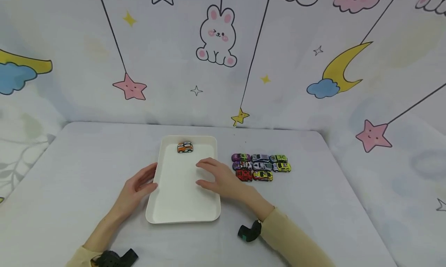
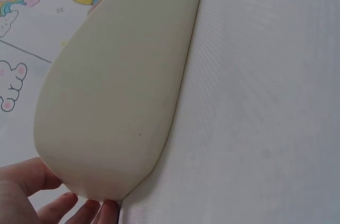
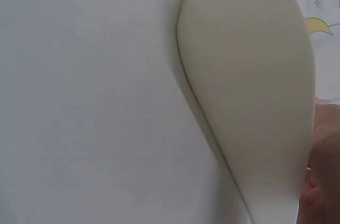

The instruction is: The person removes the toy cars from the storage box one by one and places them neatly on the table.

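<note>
A white tray (image 1: 174, 203) lies lengthwise on the table. Inside it, near the far edge, sits one small orange-and-white toy car (image 1: 185, 147). My left hand (image 1: 134, 186) rests against the tray's left side; in the left wrist view its fingertips (image 2: 66, 200) touch the tray's outer wall. Over the tray's right side reaches my right hand (image 1: 224, 180), thumb and fingers apart with nothing between them. In the right wrist view the tray wall (image 3: 249, 75) hides most of that hand.
Right of the tray, several toy cars stand close together in rows, among them a red car (image 1: 244, 175), a yellow car (image 1: 263, 176) and a purple car (image 1: 241, 157). A white cloth covers the table (image 1: 299, 220). Behind it hangs a patterned backdrop (image 1: 167, 46).
</note>
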`<act>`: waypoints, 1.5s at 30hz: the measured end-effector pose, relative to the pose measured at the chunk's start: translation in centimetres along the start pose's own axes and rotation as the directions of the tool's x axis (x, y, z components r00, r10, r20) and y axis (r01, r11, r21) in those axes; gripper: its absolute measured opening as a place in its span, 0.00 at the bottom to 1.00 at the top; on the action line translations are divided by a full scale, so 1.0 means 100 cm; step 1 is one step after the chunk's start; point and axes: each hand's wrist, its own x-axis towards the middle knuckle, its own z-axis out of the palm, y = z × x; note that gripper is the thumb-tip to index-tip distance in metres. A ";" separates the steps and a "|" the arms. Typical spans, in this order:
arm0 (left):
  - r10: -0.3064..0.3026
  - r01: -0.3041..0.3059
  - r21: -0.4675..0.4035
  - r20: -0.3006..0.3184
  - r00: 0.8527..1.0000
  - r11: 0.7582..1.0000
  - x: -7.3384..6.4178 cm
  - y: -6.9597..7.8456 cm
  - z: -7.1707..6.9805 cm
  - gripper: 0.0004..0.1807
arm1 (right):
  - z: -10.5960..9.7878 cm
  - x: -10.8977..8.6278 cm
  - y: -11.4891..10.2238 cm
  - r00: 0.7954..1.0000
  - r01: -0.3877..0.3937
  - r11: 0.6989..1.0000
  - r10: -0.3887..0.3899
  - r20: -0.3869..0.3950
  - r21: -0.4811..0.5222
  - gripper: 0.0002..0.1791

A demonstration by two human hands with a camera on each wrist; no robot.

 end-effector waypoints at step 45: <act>0.008 -0.008 -0.041 -0.009 1.000 0.999 0.000 -0.001 0.001 0.31 | -0.004 0.111 0.008 0.933 -0.154 0.908 0.263 0.246 -0.389 0.17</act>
